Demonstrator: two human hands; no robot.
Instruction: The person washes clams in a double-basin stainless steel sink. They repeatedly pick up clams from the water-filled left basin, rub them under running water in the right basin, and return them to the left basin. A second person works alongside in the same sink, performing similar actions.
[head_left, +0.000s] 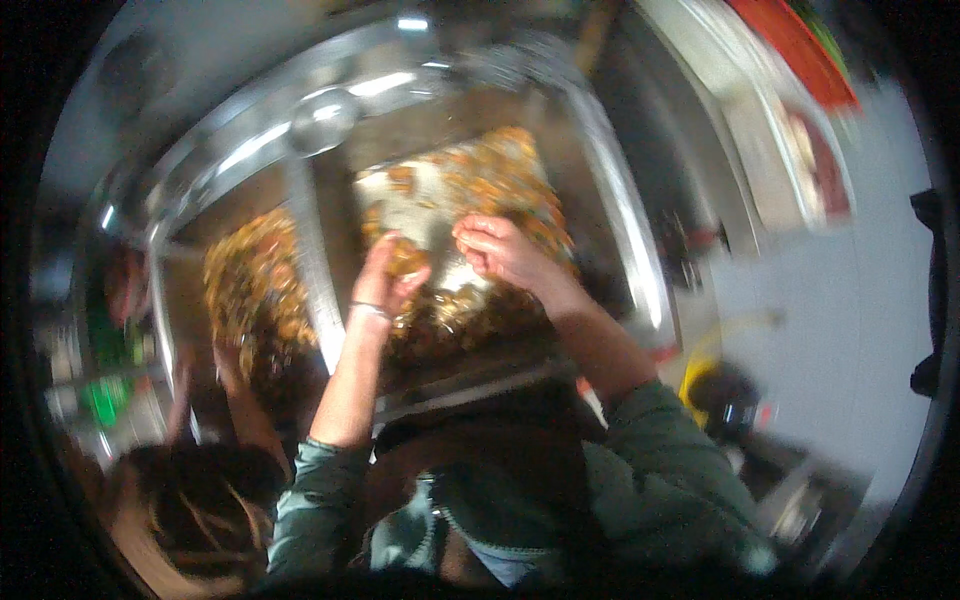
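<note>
A wide steel sink has two basins, parted by a metal divider (315, 262). Wet orange-brown pieces of food (502, 172), too blurred to name surely, are spread over the right basin, where the pale shiny bottom (416, 199) shows between them. Above this basin my left hand (379, 274) is cupped around a few of the same pieces (406, 257). To its right, my right hand (495, 247) has its fingers bent together; whether something small is pinched in them is hidden by blur. The two hands are apart.
More pieces (255, 277) fill the left basin, where another person's forearm (244, 397) reaches in. A round metal object (326, 120) sits behind the divider. An orange crate (799, 56) and a pale container (765, 142) stand right, above the grey floor (787, 300).
</note>
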